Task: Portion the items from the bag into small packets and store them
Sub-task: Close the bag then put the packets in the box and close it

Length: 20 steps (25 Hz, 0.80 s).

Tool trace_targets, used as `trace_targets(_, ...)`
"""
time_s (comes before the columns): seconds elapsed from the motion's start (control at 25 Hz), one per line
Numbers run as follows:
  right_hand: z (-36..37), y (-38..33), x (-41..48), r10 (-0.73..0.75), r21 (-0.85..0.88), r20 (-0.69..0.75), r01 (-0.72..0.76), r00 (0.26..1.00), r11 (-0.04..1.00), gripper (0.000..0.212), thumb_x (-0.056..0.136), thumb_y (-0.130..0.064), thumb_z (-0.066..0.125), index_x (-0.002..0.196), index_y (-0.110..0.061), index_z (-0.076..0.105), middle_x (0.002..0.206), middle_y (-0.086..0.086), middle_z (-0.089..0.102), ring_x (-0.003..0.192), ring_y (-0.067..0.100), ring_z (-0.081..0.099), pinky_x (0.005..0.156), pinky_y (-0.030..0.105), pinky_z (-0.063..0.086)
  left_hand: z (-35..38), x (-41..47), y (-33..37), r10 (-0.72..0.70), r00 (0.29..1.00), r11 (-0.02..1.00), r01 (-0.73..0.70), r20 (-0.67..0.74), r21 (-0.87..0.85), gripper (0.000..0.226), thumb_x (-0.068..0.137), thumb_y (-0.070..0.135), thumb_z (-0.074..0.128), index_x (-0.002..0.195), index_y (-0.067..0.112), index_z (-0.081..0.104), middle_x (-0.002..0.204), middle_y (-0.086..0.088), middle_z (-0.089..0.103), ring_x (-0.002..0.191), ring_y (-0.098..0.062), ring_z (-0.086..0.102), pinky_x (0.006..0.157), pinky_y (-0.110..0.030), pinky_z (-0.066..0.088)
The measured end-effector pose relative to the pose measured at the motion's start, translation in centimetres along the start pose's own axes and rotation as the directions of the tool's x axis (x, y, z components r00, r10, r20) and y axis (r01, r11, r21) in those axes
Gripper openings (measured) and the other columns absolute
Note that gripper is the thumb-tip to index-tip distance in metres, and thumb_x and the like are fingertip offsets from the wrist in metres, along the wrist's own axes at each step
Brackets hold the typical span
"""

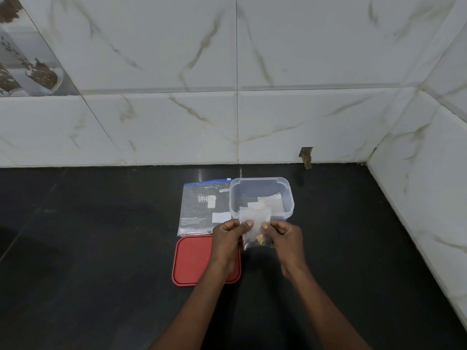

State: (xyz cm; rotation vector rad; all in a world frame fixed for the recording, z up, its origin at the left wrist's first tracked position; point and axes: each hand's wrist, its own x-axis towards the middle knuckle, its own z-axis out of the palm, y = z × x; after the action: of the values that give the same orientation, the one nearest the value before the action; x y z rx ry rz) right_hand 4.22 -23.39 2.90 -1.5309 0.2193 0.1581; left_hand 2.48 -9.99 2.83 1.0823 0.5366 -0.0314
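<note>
A small clear packet with a few yellowish pieces at its bottom hangs between my hands, just in front of the clear plastic container. My left hand pinches the packet's left side and my right hand pinches its right side. Inside the container lie several small packets. A large zip bag with a blue strip and white print lies flat to the left of the container. The red lid lies on the counter under my left wrist.
The black counter runs back to a white marble-tiled wall. A second tiled wall closes the right side. A chipped hole shows in the tile at the wall's base.
</note>
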Motion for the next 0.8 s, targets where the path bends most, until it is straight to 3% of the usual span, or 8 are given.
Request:
trace_targets(0.16,0.2,-0.8,1.2,-0.077,-0.204,0.044,0.085,0.996,0.975,0.015,0.087,-0.012,0.068,0.074,-0.006,0.070,0.071,0.011,0.071,0.067,0.020,0.068,0.066,0.040,0.056,0.7,0.9,1.0,0.050,0.998,0.998,-0.048,-0.048,0.032,0.005,0.087,0.005,0.074,0.088,0.000,0.076,0.082,-0.015,0.076,0.068,-0.022,0.070,0.059,-0.028,0.058)
trace_targets(0.24,0.3,-2.0,3.5,-0.123,-0.263,-0.039,0.108,0.992,0.959,0.019,0.086,-0.010,0.068,0.070,0.000,0.064,0.072,0.021,0.067,0.062,0.019,0.061,0.061,0.038,0.053,0.3,2.0,1.5,0.143,0.985,0.988,-0.137,-0.100,0.066,0.011,0.091,0.013,0.072,0.090,0.002,0.076,0.083,-0.013,0.076,0.074,-0.022,0.071,0.066,-0.033,0.059)
trace_targets(0.36,0.6,-3.9,9.2,-0.122,-0.369,-0.185,0.046,0.975,0.928,0.018,0.085,-0.012,0.069,0.070,-0.001,0.067,0.077,0.018,0.068,0.074,0.031,0.070,0.067,0.047,0.061,-1.1,3.9,2.2,0.353,0.917,0.879,-0.257,-0.184,0.402,0.017,0.092,0.015,0.071,0.107,0.010,0.078,0.103,-0.003,0.078,0.098,-0.017,0.072,0.086,-0.031,0.057)
trace_targets(0.44,1.4,-3.9,12.5,-0.035,-0.488,-0.154,-0.045,0.987,0.872,0.017,0.083,-0.009,0.069,0.067,-0.005,0.068,0.077,0.015,0.068,0.074,0.031,0.070,0.066,0.047,0.061,-1.7,4.9,2.3,0.403,0.904,0.749,-0.234,-0.146,0.620,0.029,0.091,0.014,0.071,0.120,0.011,0.074,0.119,-0.002,0.072,0.110,-0.016,0.066,0.089,-0.024,0.049)
trace_targets(0.52,2.9,-2.8,14.4,0.075,-0.658,-0.093,-0.118,0.993,0.743,0.003,0.082,-0.008,0.069,0.080,-0.006,0.069,0.083,0.011,0.069,0.069,0.025,0.067,0.063,0.038,0.060,-1.6,5.7,2.1,0.405,0.911,0.661,-0.238,-0.072,0.712,0.037,0.090,0.012,0.071,0.127,0.010,0.069,0.126,-0.005,0.069,0.108,-0.018,0.066,0.086,-0.027,0.052)
trace_targets(0.6,4.6,-2.0,15.2,0.170,-0.811,-0.059,-0.147,0.984,0.567,0.014,0.083,-0.006,0.069,0.096,-0.003,0.066,0.085,0.009,0.064,0.069,0.021,0.061,0.060,0.028,0.051,-1.4,6.1,1.9,0.402,0.915,0.639,-0.253,-0.034,0.726,0.040,0.090,0.009,0.070,0.130,0.008,0.066,0.127,-0.008,0.070,0.103,-0.019,0.070,0.083,-0.028,0.058)
trace_targets(0.72,6.3,-1.9,16.1,0.313,-0.930,0.008,-0.108,0.950,0.353,0.026,0.082,-0.005,0.070,0.107,-0.001,0.064,0.092,0.011,0.058,0.082,0.022,0.056,0.072,0.029,0.047,-1.5,6.5,1.7,0.406,0.913,0.655,-0.253,-0.049,0.712,0.040,0.090,0.008,0.071,0.130,0.007,0.067,0.118,-0.009,0.074,0.101,-0.017,0.071,0.085,-0.027,0.059)
trace_targets(0.8,6.7,-2.2,16.2,0.409,-0.951,0.032,-0.099,0.912,0.294,0.032,0.083,-0.007,0.071,0.114,0.000,0.065,0.096,0.011,0.058,0.088,0.023,0.056,0.079,0.032,0.047,-1.5,6.5,1.7,0.397,0.915,0.686,-0.251,-0.063,0.683,0.040,0.090,0.009,0.072,0.130,0.008,0.067,0.112,-0.008,0.075,0.098,-0.015,0.070,0.089,-0.030,0.059)
